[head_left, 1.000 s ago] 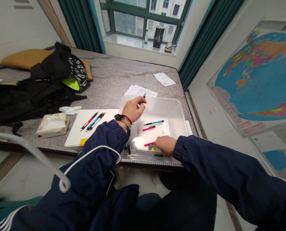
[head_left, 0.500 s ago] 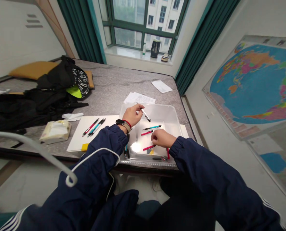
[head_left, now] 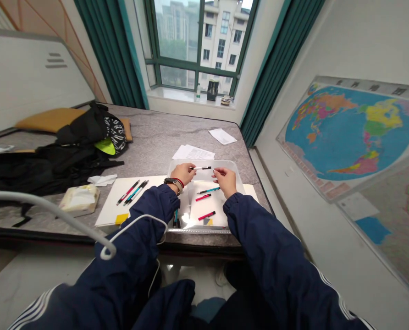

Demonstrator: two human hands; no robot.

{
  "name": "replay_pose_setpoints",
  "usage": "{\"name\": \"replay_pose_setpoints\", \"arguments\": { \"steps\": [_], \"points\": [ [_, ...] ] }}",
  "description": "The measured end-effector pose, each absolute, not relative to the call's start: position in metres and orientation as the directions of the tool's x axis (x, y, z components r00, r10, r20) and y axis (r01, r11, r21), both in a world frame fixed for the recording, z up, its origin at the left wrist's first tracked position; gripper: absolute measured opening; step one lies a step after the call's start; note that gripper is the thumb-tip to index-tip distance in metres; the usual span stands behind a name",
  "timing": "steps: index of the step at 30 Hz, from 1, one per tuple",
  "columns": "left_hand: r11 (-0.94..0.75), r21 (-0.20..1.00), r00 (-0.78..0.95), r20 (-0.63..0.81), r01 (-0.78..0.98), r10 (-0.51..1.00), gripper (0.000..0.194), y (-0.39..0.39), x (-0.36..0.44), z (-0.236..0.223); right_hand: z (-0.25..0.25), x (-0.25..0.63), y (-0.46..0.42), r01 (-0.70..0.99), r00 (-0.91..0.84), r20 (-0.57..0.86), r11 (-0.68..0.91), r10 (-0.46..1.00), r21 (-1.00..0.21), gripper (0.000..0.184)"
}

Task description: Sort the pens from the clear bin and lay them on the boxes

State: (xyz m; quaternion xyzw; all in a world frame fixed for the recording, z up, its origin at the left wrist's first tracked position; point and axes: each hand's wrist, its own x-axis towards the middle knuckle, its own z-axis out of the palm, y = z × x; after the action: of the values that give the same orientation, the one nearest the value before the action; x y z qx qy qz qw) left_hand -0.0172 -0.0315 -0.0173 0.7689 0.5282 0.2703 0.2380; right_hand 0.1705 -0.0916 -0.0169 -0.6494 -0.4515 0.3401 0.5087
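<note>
My left hand (head_left: 183,173), with a watch and red band on its wrist, pinches one end of a white pen (head_left: 202,167) with black parts, held level above a clear plastic bin (head_left: 238,176). Close to the pen's other end is my right hand (head_left: 226,180), its thumb and fingers pinched together; whatever they hold is too small to make out. Below the hands, inside the bin, lie a teal pen piece (head_left: 209,190) and two red pen pieces, one nearer the back (head_left: 203,197) and one nearer the front (head_left: 207,215). More dark and teal pieces are partly hidden by my left sleeve.
Left of the bin, several pens (head_left: 135,193) lie side by side on a white board (head_left: 110,201) with a yellow patch. A tissue pack (head_left: 80,200) sits beyond it. Papers (head_left: 194,152) lie behind the bin. A white cable (head_left: 53,201) crosses at left.
My right hand has risen from the bin's front area towards the pen's free end. My left hand has turned the pen from slanted to level. The camera view has tilted up.
</note>
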Motion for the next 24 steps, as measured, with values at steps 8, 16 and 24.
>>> {"name": "replay_pose_setpoints", "arguments": {
  "steps": [8,16,24],
  "points": [
    [-0.324,0.547,0.337,0.081,0.772,0.938,0.027,-0.032,-0.018,-0.023,-0.03,0.17,-0.086,0.146,0.387,0.049,-0.009,0.921,-0.989,0.011],
    [-0.349,0.555,0.346,0.114,0.755,0.931,0.027,-0.032,-0.02,-0.025,-0.03,0.169,-0.089,0.167,0.421,0.022,-0.054,0.907,-0.985,0.013],
    [-0.34,0.563,0.346,0.1,0.753,0.933,0.027,-0.034,-0.019,-0.025,-0.03,0.169,-0.092,0.178,0.375,0.035,-0.035,0.926,-0.983,0.013]
  ]
}}
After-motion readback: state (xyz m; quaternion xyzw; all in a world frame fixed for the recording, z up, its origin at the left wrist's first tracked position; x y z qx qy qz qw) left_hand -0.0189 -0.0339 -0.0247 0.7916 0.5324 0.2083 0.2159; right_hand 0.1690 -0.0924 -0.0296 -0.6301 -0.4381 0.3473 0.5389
